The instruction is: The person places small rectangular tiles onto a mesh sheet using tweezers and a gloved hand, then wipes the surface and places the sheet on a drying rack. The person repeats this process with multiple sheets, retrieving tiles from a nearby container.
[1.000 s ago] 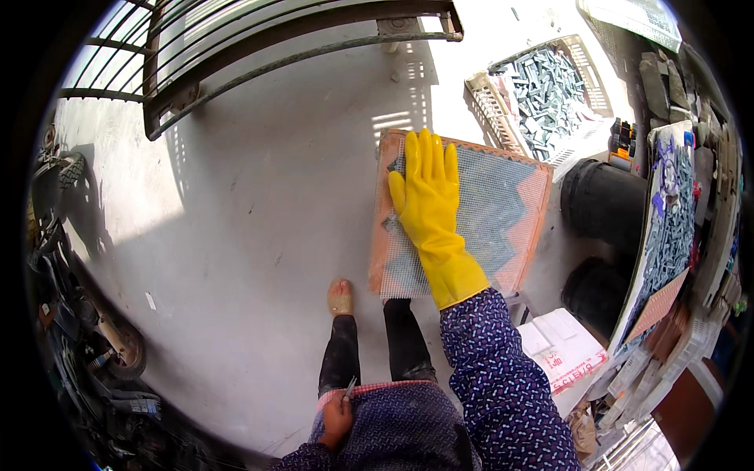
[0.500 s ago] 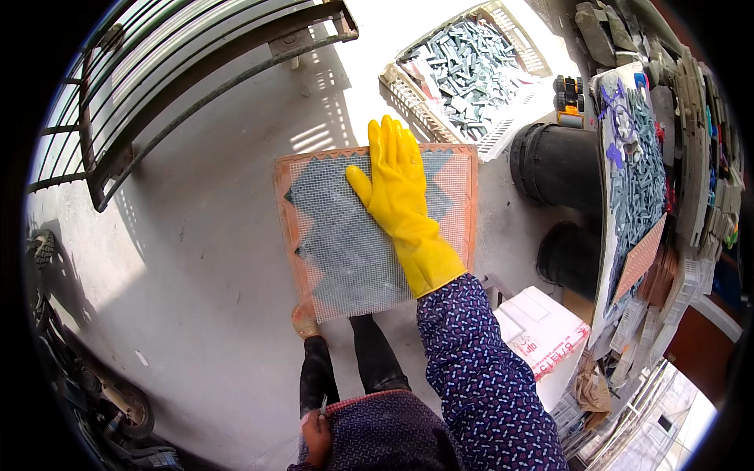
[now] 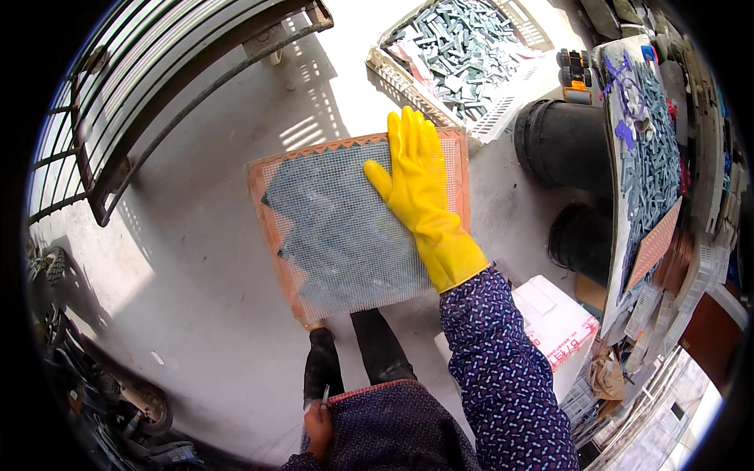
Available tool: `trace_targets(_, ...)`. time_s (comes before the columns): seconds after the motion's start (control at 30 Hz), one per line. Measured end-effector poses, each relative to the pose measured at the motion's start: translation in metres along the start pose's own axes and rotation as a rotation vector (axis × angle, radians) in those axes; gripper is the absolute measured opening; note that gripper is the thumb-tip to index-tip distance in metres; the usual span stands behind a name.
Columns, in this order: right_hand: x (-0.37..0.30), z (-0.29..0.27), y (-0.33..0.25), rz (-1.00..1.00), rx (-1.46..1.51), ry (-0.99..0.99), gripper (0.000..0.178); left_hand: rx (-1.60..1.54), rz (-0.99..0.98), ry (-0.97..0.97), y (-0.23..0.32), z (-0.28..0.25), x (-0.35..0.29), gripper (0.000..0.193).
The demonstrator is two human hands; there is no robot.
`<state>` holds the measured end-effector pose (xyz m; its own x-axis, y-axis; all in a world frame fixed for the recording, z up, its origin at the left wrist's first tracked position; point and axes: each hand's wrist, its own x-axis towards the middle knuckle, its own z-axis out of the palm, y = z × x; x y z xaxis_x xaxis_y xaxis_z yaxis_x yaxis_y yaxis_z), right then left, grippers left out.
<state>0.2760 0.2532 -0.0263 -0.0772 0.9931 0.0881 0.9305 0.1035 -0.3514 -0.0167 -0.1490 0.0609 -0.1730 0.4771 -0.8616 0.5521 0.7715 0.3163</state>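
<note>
My right hand (image 3: 416, 177), in a yellow rubber glove, lies flat with its fingers pointing away from me. It rests on a white mesh sheet (image 3: 345, 235) near its right side. Under the mesh, dark grey mosaic pieces with a zigzag outline show inside a square orange tray (image 3: 263, 216). The tray sits in front of me, over my feet. Bare and held low by my lap, my left hand (image 3: 319, 428) is closed on a thin, pale, metal-looking tool (image 3: 326, 392); its exact kind is unclear.
A cream plastic crate (image 3: 408, 88) of grey tile pieces stands at the far right. Beside it are black buckets (image 3: 561, 149) and a table (image 3: 619, 224) heaped with more pieces. A white box (image 3: 554, 318) is near my right arm. A metal rack (image 3: 102, 184) stands far left.
My gloved hand has slid right across the mesh, closer to the tray's right edge. The view has shifted slightly. My left hand still holds the thin tool by my lap.
</note>
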Motion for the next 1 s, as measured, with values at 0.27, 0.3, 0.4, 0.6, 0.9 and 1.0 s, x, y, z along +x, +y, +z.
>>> trace_targets(0.27, -0.073, -0.008, -0.048, -0.06, 0.126, -0.166, 0.059, 0.083, 0.034, -0.024, 0.004, -0.003, 0.005, 0.016)
trace_targets(0.3, -0.096, -0.002, -0.072, -0.157, 0.195, -0.211, 0.058, 0.089, 0.055, -0.021, 0.005, -0.003, 0.004, 0.016)
trace_targets(0.4, -0.116, 0.01, -0.077, -0.385, 0.215, -0.212, 0.056, 0.083, 0.096, -0.027, 0.001, -0.002, 0.01, 0.016)
trace_targets(0.6, -0.084, -0.028, 0.0, 0.109, -0.145, -0.089, 0.059, 0.093, 0.096, -0.03, -0.022, -0.007, 0.005, 0.017)
trace_targets(0.9, -0.119, 0.041, -0.159, -0.157, 0.239, -0.035, 0.057, 0.105, 0.176, -0.018, -0.025, -0.026, 0.007, 0.019)
trace_targets(1.0, -0.123, 0.036, -0.132, -0.094, 0.158, -0.037, 0.059, 0.118, 0.188, -0.027, -0.039, -0.035, 0.01, 0.019)
